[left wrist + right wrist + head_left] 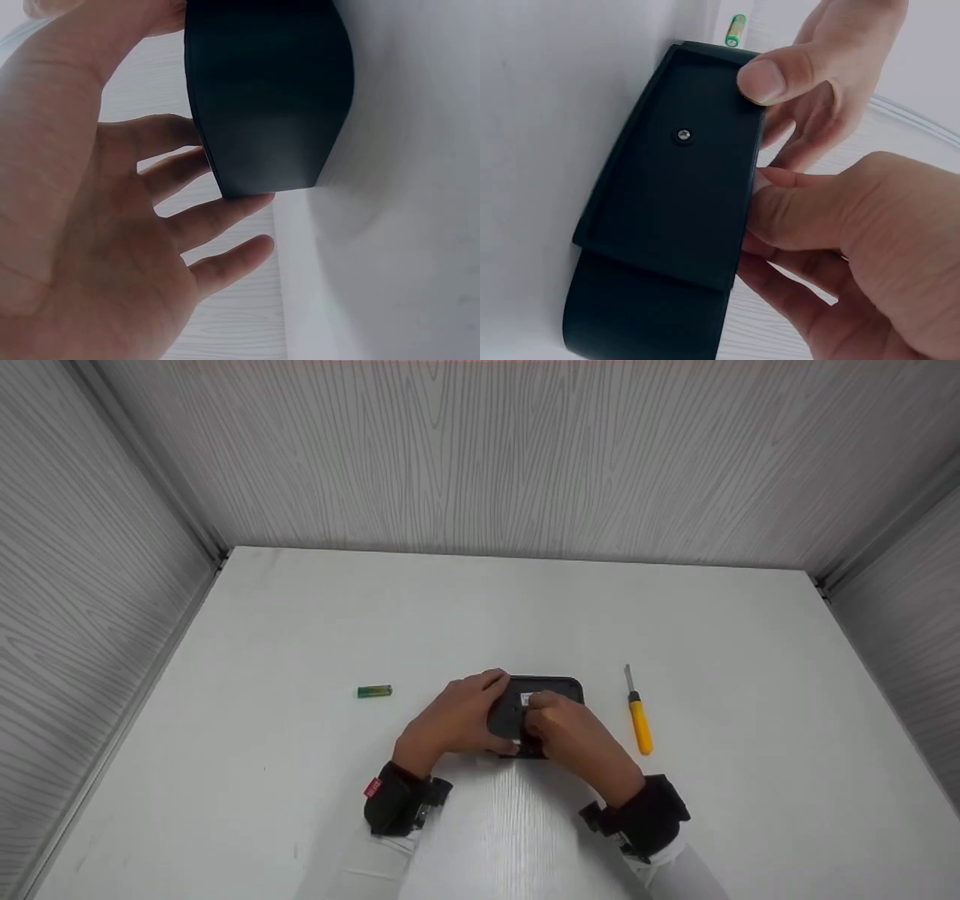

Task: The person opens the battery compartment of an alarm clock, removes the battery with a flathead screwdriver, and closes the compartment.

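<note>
A black box-like plastic device (559,685) sits on the white table, with a small white label (526,700) on its upper face. My left hand (459,718) grips its left end, thumb at the near side and fingers spread along the far side. In the right wrist view the left thumb (769,81) presses the device's edge, and a small screw (683,136) shows in the near side. My right hand (574,735) has its fingers curled against the device's upper face; I cannot tell what lies between thumb and fingers.
A green battery (374,691) lies to the left of the device. A screwdriver with a yellow handle (641,727) lies to the right, tip pointing away. Grey wood-grain panels (510,457) enclose the table at the back and both sides.
</note>
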Available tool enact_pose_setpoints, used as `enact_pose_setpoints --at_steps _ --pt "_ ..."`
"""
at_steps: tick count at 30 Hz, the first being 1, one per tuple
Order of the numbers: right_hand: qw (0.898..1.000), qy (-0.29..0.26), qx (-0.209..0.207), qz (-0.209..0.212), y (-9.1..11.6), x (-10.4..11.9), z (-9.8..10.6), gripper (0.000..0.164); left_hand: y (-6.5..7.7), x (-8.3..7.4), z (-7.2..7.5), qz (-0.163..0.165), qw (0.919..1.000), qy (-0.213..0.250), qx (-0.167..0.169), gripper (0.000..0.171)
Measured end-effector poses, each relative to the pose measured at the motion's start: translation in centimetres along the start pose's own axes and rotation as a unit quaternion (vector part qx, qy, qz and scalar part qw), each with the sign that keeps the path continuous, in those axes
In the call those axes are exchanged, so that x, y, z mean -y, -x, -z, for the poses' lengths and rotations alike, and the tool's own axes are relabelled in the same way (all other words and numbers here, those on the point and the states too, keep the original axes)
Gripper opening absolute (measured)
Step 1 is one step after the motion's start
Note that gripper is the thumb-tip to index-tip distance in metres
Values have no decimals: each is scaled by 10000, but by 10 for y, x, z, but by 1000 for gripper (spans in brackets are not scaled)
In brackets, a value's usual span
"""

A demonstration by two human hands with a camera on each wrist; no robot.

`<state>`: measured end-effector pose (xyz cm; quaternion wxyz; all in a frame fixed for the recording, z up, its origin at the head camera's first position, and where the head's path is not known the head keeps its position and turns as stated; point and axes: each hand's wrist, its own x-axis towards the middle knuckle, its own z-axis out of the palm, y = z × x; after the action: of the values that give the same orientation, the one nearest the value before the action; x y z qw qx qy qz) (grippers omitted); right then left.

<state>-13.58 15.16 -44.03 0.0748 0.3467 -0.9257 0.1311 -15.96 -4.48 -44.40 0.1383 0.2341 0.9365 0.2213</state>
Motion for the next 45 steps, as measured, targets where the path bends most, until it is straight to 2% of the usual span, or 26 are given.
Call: enact_pose_setpoints --at_steps 4,9,13,17,20,32,36,40,45 --pt "9997 -112 217 0 2 -5 4 11 0 -1 0 38 10000 46 33 102" --pt "9961 -761 358 -255 5 -18 13 10 0 -1 1 44 10000 10 31 101" --pt "9923 -1128 287 -425 9 -31 19 37 0 0 0 71 9999 -70 82 101" --pt "9917 -1124 257 -564 12 -40 23 68 0 2 -1 108 9999 -65 68 101" --pt "9900 -1139 333 -757 14 -43 25 82 1 2 0 136 9999 -27 62 102" --pt "9787 -1581 712 -1099 17 -54 24 123 1 4 0 187 9998 -30 115 102" --pt "9743 -1694 853 -1219 19 -59 20 135 1 3 0 165 9998 -89 39 101" --pt "9687 -1788 1034 -1381 21 -63 16 141 1 3 0 120 9998 -116 -89 99" --pt "9619 -1984 1198 -1453 22 -69 8 139 1 2 0 82 9997 -133 -170 98"
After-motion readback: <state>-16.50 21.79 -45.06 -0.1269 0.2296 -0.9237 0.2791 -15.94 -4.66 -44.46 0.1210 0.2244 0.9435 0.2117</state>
